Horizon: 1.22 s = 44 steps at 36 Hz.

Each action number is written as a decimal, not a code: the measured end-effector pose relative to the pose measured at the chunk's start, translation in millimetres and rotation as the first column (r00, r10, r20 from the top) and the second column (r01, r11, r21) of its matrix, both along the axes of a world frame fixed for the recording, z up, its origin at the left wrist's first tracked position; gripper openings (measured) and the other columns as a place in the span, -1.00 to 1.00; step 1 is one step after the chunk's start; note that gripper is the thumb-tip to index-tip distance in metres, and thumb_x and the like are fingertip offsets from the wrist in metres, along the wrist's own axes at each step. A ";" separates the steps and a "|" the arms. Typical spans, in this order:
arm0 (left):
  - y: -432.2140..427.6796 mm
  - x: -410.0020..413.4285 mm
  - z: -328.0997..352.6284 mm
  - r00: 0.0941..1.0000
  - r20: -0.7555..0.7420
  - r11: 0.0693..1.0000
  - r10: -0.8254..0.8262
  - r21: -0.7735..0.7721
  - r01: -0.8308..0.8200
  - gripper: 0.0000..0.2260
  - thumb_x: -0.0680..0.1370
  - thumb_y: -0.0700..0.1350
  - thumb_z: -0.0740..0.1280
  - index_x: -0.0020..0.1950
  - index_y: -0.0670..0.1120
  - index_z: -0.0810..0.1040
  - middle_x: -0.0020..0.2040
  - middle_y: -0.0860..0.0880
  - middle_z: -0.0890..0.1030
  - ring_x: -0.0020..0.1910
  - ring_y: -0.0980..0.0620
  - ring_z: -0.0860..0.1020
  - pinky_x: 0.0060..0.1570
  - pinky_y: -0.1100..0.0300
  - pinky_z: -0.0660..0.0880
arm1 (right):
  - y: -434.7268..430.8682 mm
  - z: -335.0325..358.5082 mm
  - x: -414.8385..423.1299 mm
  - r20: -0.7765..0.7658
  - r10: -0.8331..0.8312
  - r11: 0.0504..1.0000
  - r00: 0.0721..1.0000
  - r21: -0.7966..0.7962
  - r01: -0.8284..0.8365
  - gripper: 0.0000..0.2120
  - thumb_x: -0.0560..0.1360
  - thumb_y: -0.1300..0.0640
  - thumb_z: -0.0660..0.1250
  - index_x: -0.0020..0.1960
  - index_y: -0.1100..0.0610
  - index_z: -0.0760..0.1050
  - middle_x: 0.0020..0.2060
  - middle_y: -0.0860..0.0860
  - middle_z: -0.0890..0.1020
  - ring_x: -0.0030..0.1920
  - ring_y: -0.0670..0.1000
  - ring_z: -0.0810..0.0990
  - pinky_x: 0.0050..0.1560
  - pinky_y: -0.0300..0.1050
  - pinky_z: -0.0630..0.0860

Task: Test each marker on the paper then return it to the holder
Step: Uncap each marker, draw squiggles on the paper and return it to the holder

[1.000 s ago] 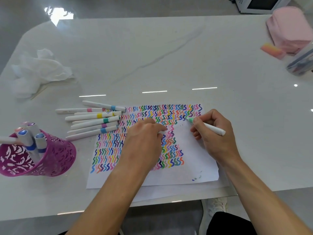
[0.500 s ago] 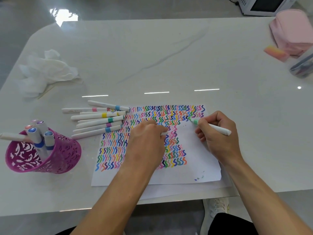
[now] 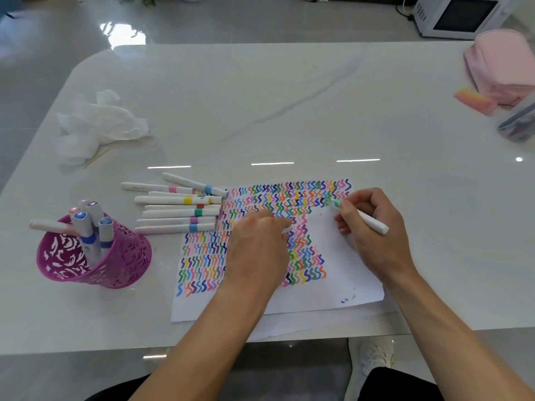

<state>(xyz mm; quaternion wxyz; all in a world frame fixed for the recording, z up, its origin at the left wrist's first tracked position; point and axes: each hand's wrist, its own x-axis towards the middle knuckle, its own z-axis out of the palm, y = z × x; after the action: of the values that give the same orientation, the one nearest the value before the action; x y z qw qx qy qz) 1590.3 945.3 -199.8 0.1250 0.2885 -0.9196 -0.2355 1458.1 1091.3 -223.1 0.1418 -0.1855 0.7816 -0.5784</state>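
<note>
Green-tipped marker (image 3: 367, 221) sits pinched in the grip of the right hand (image 3: 373, 235), its tip touching the paper (image 3: 341, 270) near the one o'clock corner. Curled on the paper, the left hand (image 3: 257, 244) holds a white cap (image 3: 286, 230). At nine o'clock on the desk (image 3: 260, 111) stands the purple holder (image 3: 124, 256).

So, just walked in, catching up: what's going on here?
The right hand holds a green-tipped marker, tip on the paper beside rows of coloured squiggles. The left hand rests on the paper, gripping what looks like a white cap. More markers lie left of the paper; a few stand in the purple holder.
</note>
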 end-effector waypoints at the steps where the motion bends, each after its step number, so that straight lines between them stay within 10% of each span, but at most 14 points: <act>1: 0.5 0.3 0.2 1.000 0.001 1.000 0.006 -0.001 -0.006 -0.77 0.55 -0.15 0.45 0.20 0.00 0.69 0.01 -0.02 0.71 0.01 -0.04 0.62 0.09 0.11 0.54 | -0.3 0.7 1.2 -0.029 0.018 1.000 0.999 0.017 -0.017 -0.95 0.61 0.00 0.40 0.01 -0.06 0.55 -0.17 -0.01 0.72 -0.15 0.05 0.72 -0.14 0.02 0.68; 23: -0.3 22.4 12.6 0.989 -0.146 1.000 -0.013 -0.016 0.011 -0.78 0.61 -0.07 0.39 0.25 -0.01 0.66 0.03 0.01 0.71 -0.01 0.03 0.62 0.01 0.21 0.47 | -6.4 17.7 19.9 -0.176 0.121 0.984 0.977 0.148 -0.095 -0.85 0.58 0.15 0.48 0.11 -0.02 0.62 -0.03 -0.13 0.70 -0.05 -0.14 0.68 -0.09 -0.37 0.57; 28: 3.6 31.8 17.8 0.977 -0.174 0.969 0.124 0.231 -0.082 -0.77 0.64 0.07 0.30 0.25 0.10 0.61 -0.05 0.20 0.66 -0.16 0.25 0.57 -0.20 0.55 0.39 | -12.0 30.7 30.5 -0.010 0.091 0.995 0.996 -0.047 -0.091 -0.93 0.64 0.11 0.38 0.04 0.00 0.65 -0.19 -0.01 0.75 -0.15 0.01 0.74 -0.10 -0.14 0.64; 32: 8.1 35.9 17.1 0.958 -0.186 0.847 0.220 0.523 -0.093 -0.85 0.63 0.02 0.30 0.18 0.07 0.56 0.00 0.19 0.69 -0.04 0.27 0.64 -0.03 0.25 0.62 | -17.4 47.2 43.9 0.057 0.152 0.968 0.987 -0.210 -0.137 -0.87 0.64 0.08 0.32 0.04 0.08 0.62 -0.20 0.06 0.75 -0.19 0.08 0.74 -0.14 -0.13 0.66; 44: 11.0 35.9 21.0 0.939 -0.262 0.752 0.224 0.659 0.004 -0.87 0.65 -0.09 0.30 0.15 0.05 0.60 -0.10 0.22 0.70 -0.05 0.28 0.65 -0.08 0.40 0.57 | -25.3 61.9 58.3 0.084 0.219 0.948 0.972 -0.254 -0.192 -0.93 0.66 0.25 0.32 0.02 0.18 0.56 -0.26 0.11 0.74 -0.24 0.11 0.73 -0.15 -0.13 0.66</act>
<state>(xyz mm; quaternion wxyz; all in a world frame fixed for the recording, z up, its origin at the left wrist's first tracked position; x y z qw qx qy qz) 1626.2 956.3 -178.8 0.1804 0.3253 -0.7278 -0.5761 1516.4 1066.0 -161.2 0.2208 -0.2495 0.6719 -0.6615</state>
